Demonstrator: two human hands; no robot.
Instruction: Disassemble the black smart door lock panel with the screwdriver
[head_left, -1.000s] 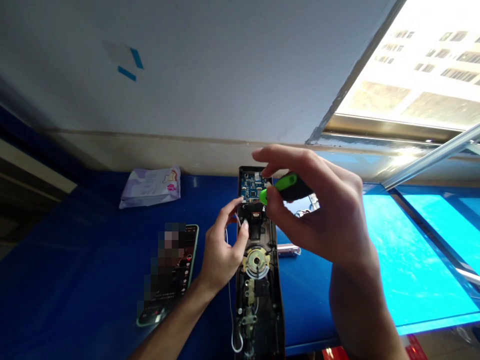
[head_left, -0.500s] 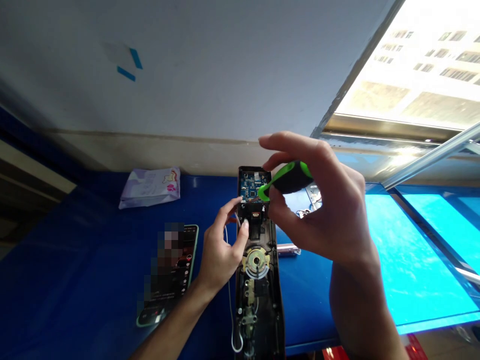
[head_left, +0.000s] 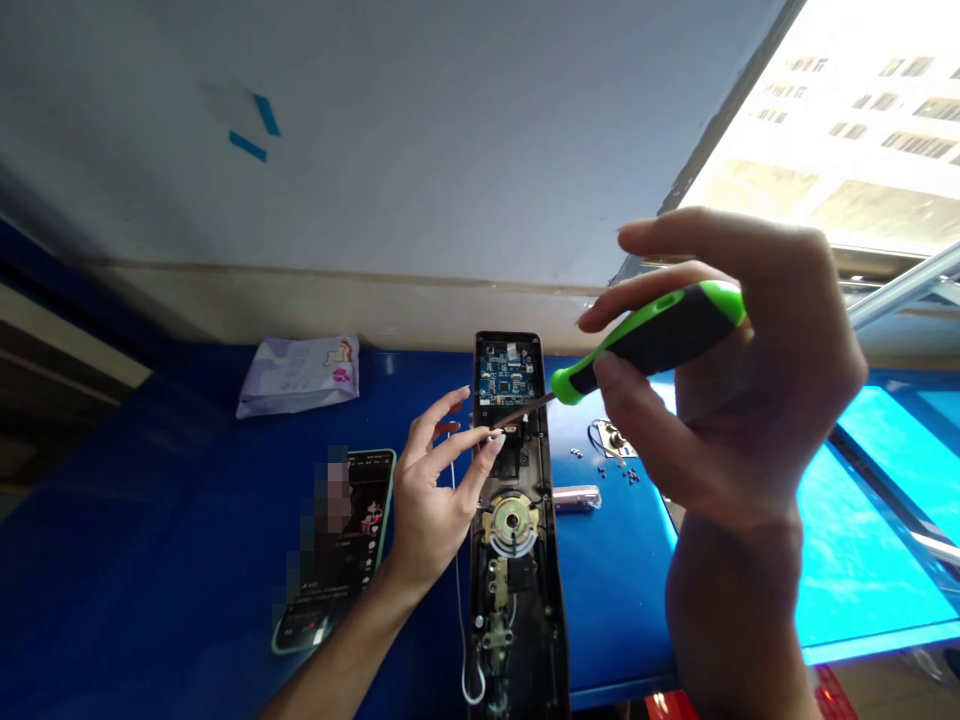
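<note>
A green-and-black screwdriver (head_left: 660,335) is gripped in my right hand (head_left: 757,390), its shaft slanting down to the left. My left hand (head_left: 439,480) pinches thumb and forefinger together at the screwdriver's tip; a tiny pale thing shows there, too small to name. Both hands are over a long black housing (head_left: 551,600) lying lengthwise on the blue table. Inside its far end sits a blue circuit board (head_left: 506,375). Lower down is a round brass-coloured part (head_left: 514,520). A white cable (head_left: 459,600) runs along the housing's left side, partly hidden by my left hand.
Several small dark screws (head_left: 630,476) and a small part with a black wire (head_left: 616,440) lie right of the housing, near a pinkish wrapped bar (head_left: 577,498). On the left are a phone (head_left: 337,560) and a lilac packet (head_left: 300,375). A wall (head_left: 412,150) rises behind.
My right hand has drawn the screwdriver right and back from the circuit board, uncovering its shaft. The thumb and forefinger of my left hand have closed into a pinch at the tip.
</note>
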